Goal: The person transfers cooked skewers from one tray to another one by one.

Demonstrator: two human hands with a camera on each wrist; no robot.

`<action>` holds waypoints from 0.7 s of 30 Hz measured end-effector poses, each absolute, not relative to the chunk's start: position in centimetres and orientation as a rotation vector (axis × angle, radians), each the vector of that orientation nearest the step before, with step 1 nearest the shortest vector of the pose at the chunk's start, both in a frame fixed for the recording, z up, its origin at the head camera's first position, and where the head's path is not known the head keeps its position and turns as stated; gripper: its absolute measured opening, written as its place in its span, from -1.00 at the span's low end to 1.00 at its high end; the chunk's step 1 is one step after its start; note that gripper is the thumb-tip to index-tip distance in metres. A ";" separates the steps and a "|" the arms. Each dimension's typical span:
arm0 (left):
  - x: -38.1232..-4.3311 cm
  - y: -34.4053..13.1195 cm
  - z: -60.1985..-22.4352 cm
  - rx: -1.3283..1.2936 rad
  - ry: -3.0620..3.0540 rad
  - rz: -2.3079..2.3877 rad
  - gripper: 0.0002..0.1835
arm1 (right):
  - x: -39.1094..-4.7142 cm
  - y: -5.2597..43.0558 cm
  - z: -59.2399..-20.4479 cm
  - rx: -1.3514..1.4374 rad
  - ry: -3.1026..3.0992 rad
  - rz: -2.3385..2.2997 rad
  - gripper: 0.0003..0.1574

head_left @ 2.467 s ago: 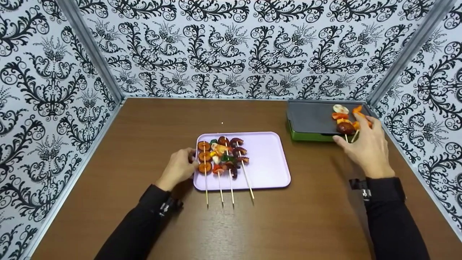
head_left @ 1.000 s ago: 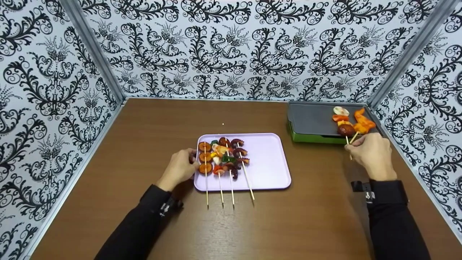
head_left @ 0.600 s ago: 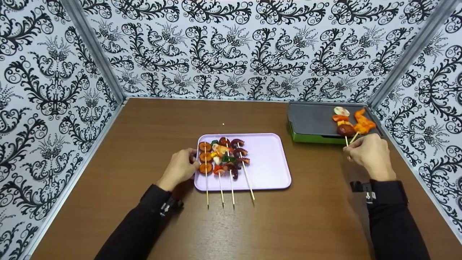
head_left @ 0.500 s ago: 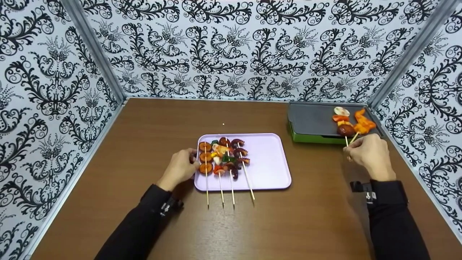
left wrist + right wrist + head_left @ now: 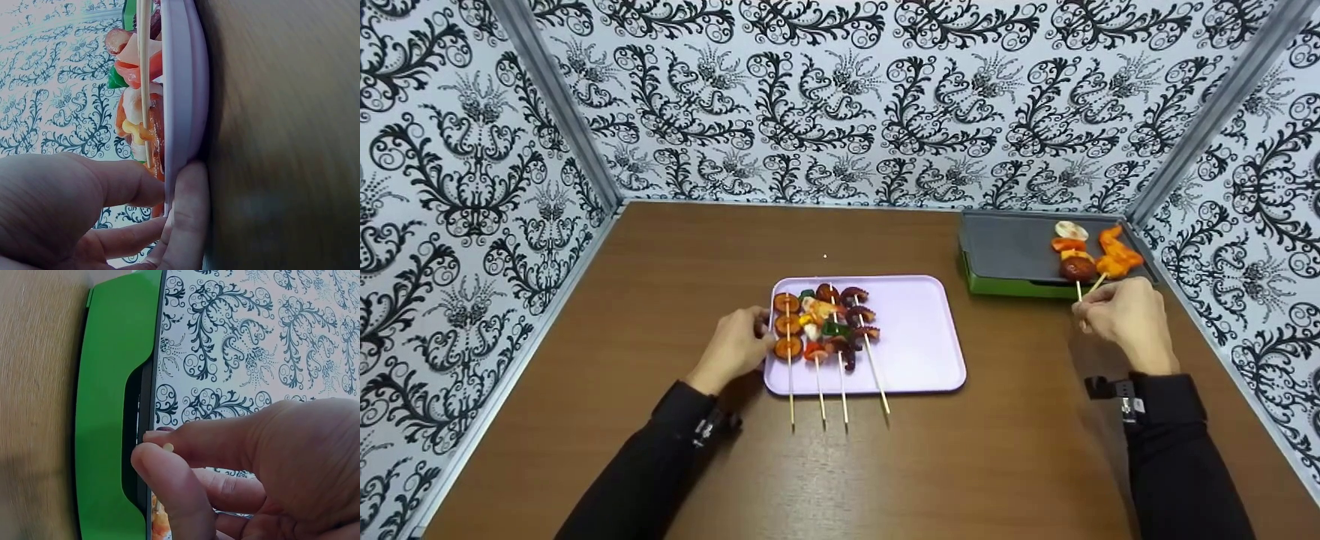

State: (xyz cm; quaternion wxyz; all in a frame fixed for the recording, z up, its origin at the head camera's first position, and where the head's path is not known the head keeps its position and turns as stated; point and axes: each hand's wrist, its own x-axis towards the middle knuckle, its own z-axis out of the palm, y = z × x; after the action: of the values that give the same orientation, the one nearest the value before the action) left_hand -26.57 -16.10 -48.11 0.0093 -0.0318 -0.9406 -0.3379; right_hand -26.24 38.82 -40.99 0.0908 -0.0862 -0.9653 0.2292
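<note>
At the left edge of the pink tray [image 5: 915, 330], my left hand [image 5: 733, 347] grips the rim between thumb and fingers. The left wrist view shows the fingers [image 5: 188, 208] against the tray's side, by the table. Several food skewers [image 5: 790, 326] lie side by side on the tray, their sticks jutting over its front edge. My right hand [image 5: 1129, 319] pinches a skewer stick [image 5: 169, 448] in front of the grill. Two sticks meet at those fingertips, from a mushroom-and-vegetable skewer [image 5: 1078, 268] and an orange chicken wing skewer [image 5: 1119, 259]; I cannot tell which is pinched.
The green grill [image 5: 1005, 286] with its dark flat plate [image 5: 1009, 244] stands at the table's back right corner. Patterned panels [image 5: 840, 97] enclose the brown table [image 5: 930, 465] at the back and both sides. A tiny white speck [image 5: 824, 256] lies behind the tray.
My right hand came down from over the skewers on the grill to their sticks and pinched there, then shifted slightly left. The left hand and tray stay in place.
</note>
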 end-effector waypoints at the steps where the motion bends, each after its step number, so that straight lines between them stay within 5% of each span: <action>1: -26.6 -16.1 -48.1 -0.095 -2.939 -1.062 -0.56 | -26.3 38.8 -41.0 -0.263 -2.872 0.689 -0.79; 21: -26.7 -16.1 -48.2 -0.066 -2.958 -1.096 -0.53 | -26.4 37.2 -40.8 -0.238 -2.834 0.744 -0.80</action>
State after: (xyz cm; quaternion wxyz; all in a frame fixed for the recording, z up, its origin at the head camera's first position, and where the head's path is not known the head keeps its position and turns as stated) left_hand -26.71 -16.13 -48.19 -0.0069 -0.0209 -0.9375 -0.3473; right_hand -26.44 37.24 -40.80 0.1007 -0.0807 -0.9592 0.2517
